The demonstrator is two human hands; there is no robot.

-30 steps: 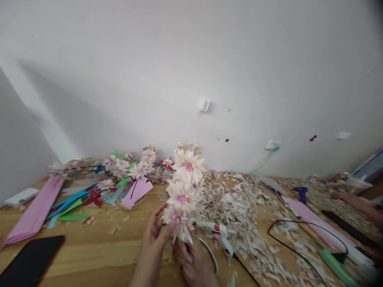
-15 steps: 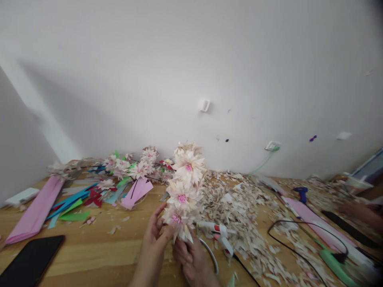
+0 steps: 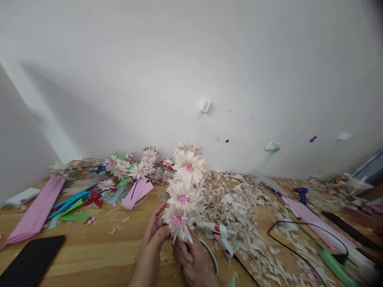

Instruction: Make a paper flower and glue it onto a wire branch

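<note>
A tall spray of cream paper flowers with pink centres stands upright between my hands. My left hand grips its lowest bloom from the left, fingers curled around the petals. Just below, my right hand is closed around the base of the spray, and the stem is hidden inside my fingers. A white glue gun lies on the wooden table just right of the flowers, close to my right hand.
A heap of cream paper scraps covers the table right of my hands. Pink and coloured paper strips, finished flower branches and a black phone lie left. A co-worker's hand is at far right, beyond a blue glue gun.
The co-worker's hand has moved down and further right. My hands and the flower spray have stayed nearly still, with only a slight shift of my left hand's fingers.
</note>
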